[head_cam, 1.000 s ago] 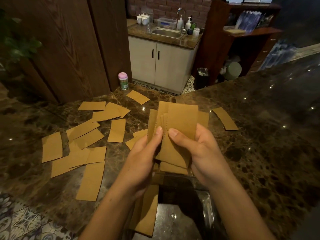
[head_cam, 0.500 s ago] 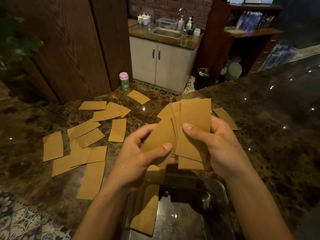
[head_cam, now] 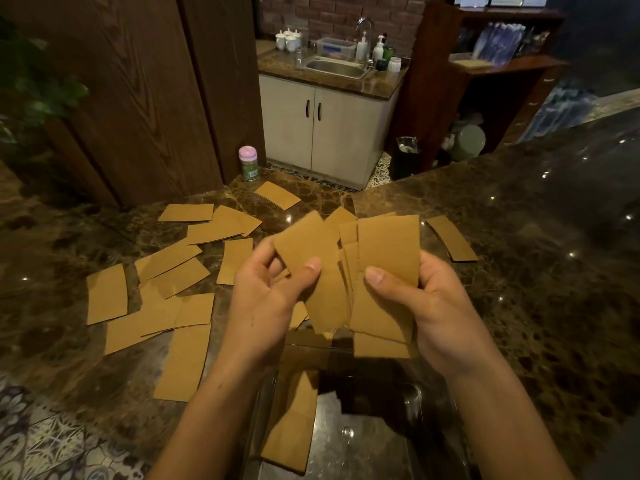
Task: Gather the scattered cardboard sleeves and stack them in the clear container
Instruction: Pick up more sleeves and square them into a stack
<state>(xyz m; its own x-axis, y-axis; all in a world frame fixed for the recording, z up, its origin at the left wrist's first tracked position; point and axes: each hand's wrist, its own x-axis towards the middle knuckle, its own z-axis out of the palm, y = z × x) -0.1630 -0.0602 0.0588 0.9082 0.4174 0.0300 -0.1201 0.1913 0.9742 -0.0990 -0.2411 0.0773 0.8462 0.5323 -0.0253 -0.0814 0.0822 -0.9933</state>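
Mid frame: left hand (head_cam: 266, 299) pinches one flat brown cardboard sleeve (head_cam: 313, 268); right hand (head_cam: 427, 303) w/ fingers pressed on a brown sleeve bunch (head_cam: 388, 258), above clear plastic container (head_cam: 429, 403). More sleeves (head_cam: 180, 271) lie left on dark marble surface (head_cam: 536, 306).

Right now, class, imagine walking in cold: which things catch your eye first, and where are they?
A fanned bundle of cardboard sleeves is gripped by the left hand and right hand at centre, above the clear container. More loose sleeves litter the marble counter to the left.
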